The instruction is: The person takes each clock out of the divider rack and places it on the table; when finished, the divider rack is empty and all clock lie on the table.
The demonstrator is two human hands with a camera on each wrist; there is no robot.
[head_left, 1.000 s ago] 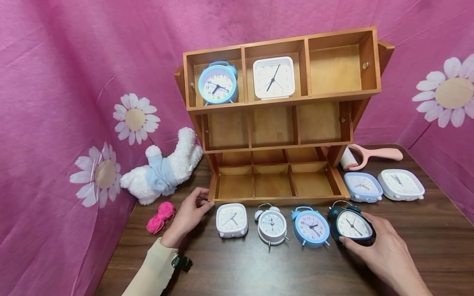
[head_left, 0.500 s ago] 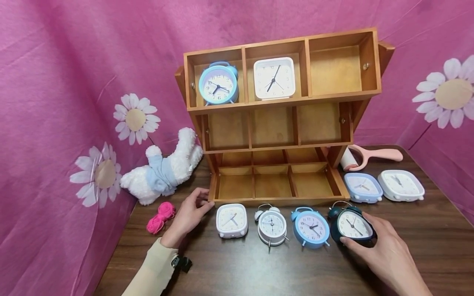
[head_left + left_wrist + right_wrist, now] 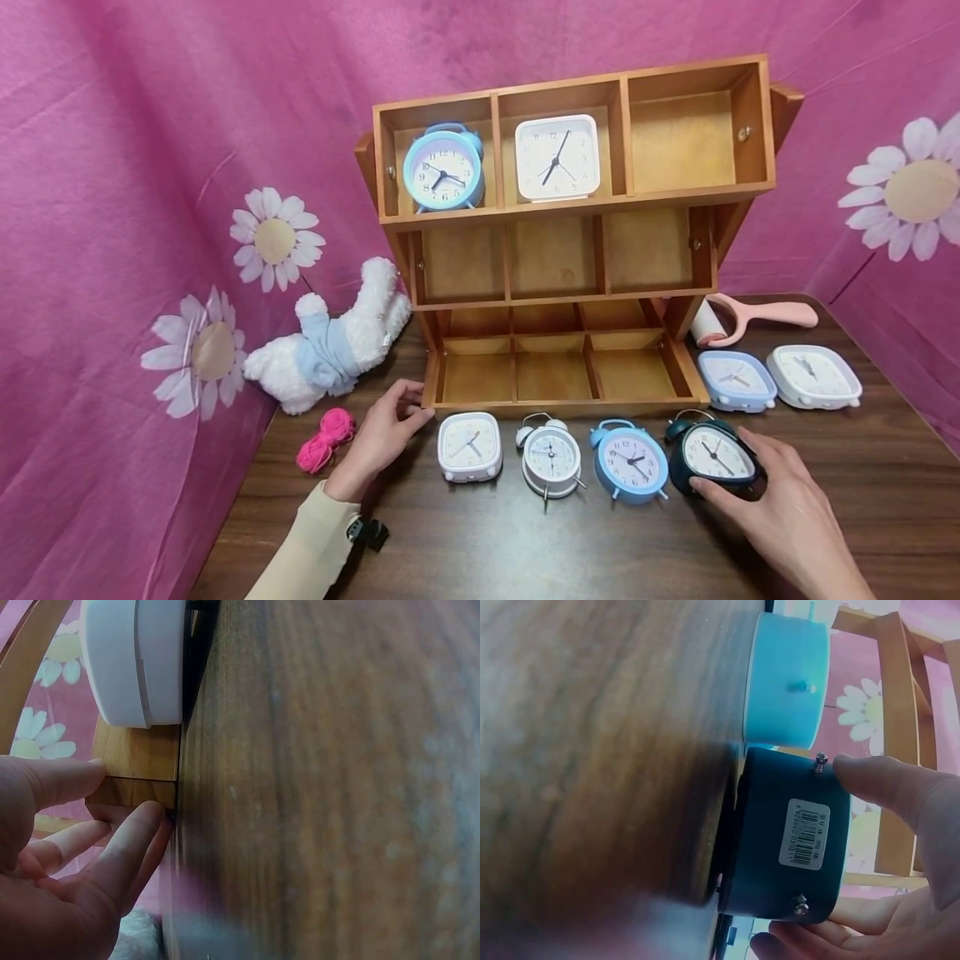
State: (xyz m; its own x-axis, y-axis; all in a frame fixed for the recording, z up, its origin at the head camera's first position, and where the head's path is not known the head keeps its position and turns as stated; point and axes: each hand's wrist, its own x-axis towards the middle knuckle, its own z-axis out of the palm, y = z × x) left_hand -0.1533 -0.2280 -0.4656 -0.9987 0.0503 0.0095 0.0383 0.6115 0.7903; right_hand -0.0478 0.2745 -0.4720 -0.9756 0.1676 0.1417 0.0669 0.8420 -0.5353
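The dark wooden tabletop carries a tiered wooden shelf. In front of the shelf lies a row of four clocks; right of it two square clocks and a pink roller; left of it a plush toy and pink yarn.

Dark teal clock, daisy-patterned magenta cloth
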